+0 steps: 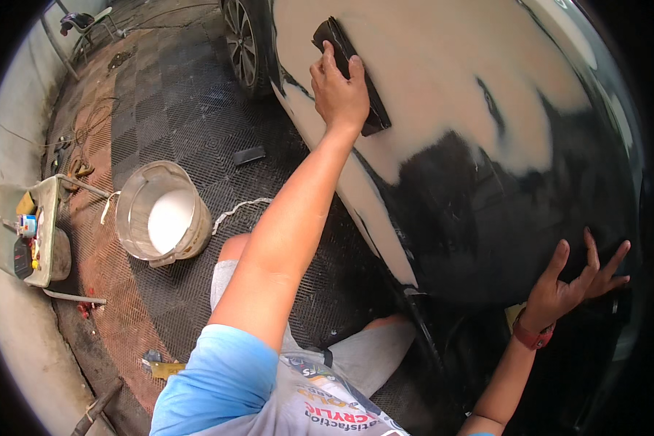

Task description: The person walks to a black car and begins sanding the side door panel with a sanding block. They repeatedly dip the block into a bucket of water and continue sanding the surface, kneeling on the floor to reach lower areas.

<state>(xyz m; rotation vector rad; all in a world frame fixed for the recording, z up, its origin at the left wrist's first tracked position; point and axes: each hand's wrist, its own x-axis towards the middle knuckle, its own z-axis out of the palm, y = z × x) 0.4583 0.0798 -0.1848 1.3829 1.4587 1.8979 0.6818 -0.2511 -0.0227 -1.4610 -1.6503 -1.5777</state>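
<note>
My left hand (339, 91) grips a long black sanding block (374, 102) and presses it flat against the car body panel (443, 80), where the surface is coated in beige filler. My right hand (578, 280), with a red band on the wrist, rests with fingers spread on the glossy black lower part of the car panel (487, 232) and holds nothing. My knees are bent below the panel on the floor.
A white bucket (134, 218) holding pale liquid stands on the black grid floor mat (196, 109) to my left. A second black block (248, 155) lies on the mat. The car wheel (241, 43) is at the top. A tray of small items (43, 232) sits at far left.
</note>
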